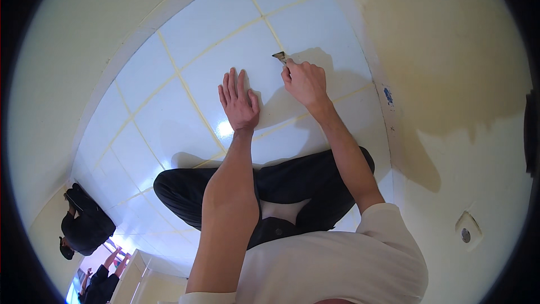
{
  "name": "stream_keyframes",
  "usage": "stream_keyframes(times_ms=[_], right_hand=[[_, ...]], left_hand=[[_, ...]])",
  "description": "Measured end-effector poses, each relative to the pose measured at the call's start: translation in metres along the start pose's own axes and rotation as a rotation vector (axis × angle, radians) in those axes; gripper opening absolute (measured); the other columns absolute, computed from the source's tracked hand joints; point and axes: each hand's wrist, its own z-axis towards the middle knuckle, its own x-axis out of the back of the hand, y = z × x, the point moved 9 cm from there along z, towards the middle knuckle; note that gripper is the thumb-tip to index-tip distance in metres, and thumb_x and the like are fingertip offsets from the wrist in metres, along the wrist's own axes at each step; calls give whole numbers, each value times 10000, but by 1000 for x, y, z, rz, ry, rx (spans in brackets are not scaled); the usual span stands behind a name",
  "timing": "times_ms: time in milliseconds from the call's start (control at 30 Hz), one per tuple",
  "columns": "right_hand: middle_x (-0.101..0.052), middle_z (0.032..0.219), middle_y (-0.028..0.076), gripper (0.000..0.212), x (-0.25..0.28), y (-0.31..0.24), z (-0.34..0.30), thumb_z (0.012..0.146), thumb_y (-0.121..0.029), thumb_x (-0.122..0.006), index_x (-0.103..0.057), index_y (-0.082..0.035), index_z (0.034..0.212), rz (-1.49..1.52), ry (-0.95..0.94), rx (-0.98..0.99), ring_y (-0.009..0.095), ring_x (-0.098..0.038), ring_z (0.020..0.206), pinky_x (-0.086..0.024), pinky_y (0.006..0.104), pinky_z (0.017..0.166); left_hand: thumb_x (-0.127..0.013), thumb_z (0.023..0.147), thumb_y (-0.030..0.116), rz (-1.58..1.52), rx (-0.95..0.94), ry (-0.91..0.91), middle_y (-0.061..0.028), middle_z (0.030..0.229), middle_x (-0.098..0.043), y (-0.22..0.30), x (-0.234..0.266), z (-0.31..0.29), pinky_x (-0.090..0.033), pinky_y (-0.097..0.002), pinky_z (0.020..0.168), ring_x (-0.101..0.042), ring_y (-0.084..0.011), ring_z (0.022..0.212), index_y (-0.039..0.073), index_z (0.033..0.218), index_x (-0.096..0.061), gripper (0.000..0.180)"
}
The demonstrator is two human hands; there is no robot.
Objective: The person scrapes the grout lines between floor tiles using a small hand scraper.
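Note:
My right hand (pixel 306 83) is closed round a small scraper (pixel 279 56), its flared blade sticking out past my fingers toward the upper left. The blade is at the tiled floor, close to a yellowish grout line (pixel 274 34); whether it touches the line I cannot tell. Most of the scraper's handle is hidden in my grip. To the left, my left hand (pixel 239 103) lies flat with fingers stretched out on a pale glossy floor tile (pixel 211 81), holding nothing. Both forearms reach forward over my bent, dark-trousered legs (pixel 185 191).
Cream walls (pixel 73 34) with pale baseboards flank the floor on both sides. A blue mark (pixel 388 95) shows on the right baseboard, and a small round fitting (pixel 466 235) sits on the right wall. One person in black (pixel 87 219) crouches at the lower left; another (pixel 101 284) is beyond.

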Motion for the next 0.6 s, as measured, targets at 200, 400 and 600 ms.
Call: stream_keyframes(times_ms=[200, 400, 600], right_hand=[[-659, 642, 174, 191, -3, 1, -1, 923, -217, -623, -686, -47, 861, -6, -19, -9, 369, -674, 607, -526, 487, 575], [-663, 659, 181, 204, 0, 1, 1, 934, -225, -613, -687, -48, 864, 22, -38, -30, 373, -676, 622, -527, 497, 592], [-662, 666, 187, 215, -2, 3, 1, 942, -231, -609, -696, -45, 881, 36, -12, -38, 381, -675, 630, -527, 505, 605]], left_hand=[[-496, 944, 210, 16, 10, -16, -97, 1649, -336, 0, 1, 1, -149, -529, 1269, -261, -300, 1546, 146, 1538, -429, 601], [-495, 946, 211, 1, 1, -4, -99, 1647, -341, -2, -1, 0, -147, -532, 1270, -263, -305, 1545, 149, 1539, -426, 600], [-494, 948, 214, 6, -5, 3, -95, 1651, -331, -2, -1, -1, -147, -533, 1270, -261, -302, 1546, 153, 1542, -423, 601]])
